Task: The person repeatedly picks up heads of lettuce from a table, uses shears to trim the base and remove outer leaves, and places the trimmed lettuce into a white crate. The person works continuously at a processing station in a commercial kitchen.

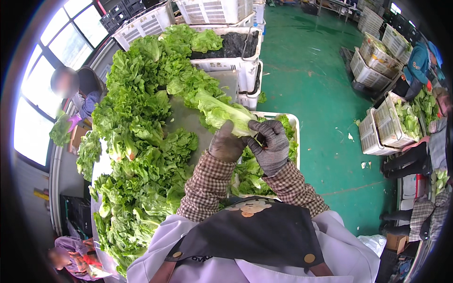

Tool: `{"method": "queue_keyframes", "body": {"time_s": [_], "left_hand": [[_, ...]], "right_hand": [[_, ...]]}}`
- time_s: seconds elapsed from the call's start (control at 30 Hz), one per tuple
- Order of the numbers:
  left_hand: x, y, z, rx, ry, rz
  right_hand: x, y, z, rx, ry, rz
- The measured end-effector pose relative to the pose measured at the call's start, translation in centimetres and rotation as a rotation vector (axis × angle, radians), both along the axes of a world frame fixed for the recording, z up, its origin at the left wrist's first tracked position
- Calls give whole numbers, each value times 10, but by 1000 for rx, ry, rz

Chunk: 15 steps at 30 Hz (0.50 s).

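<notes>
A head of green leaf lettuce point(221, 111) lies across my hands, its leaves pointing up and left and its pale stem end toward me. My left hand point(227, 143), in a dark glove, is closed around the lower leaves. At the stem end, my right hand point(271, 147), in a grey knit glove, has its fingers pinched together against the lettuce. Whether something small is also between those fingers is hidden. Below my hands stands a white crate point(297, 123) with more lettuce inside.
Piled lettuce point(137, 122) covers much of the metal table point(181, 115) on my left. White crates point(236, 70), one lined with black plastic, stack up ahead. One person point(87, 89) stands across the table. Others work by crates point(394, 125) at right, beyond the green floor point(325, 94).
</notes>
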<state>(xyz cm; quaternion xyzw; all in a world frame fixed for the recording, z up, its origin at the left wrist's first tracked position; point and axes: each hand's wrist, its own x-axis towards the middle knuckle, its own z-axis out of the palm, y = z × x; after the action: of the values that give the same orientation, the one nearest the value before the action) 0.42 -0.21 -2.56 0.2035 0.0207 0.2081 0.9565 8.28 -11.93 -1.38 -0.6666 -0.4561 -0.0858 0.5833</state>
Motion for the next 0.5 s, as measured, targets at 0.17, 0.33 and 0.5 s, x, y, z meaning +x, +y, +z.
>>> {"method": "queue_keyframes", "body": {"time_s": [0.17,0.33,0.5], "left_hand": [[0,-7,13,-52,44,58],[4,-3,21,-113,-140,45],[3,-6,37,107,-385,49]], "right_hand": [[5,-3,0,119,-8,124],[7,-7,-11,242,610,93],[38,-11,-16,25,237,-197]]}}
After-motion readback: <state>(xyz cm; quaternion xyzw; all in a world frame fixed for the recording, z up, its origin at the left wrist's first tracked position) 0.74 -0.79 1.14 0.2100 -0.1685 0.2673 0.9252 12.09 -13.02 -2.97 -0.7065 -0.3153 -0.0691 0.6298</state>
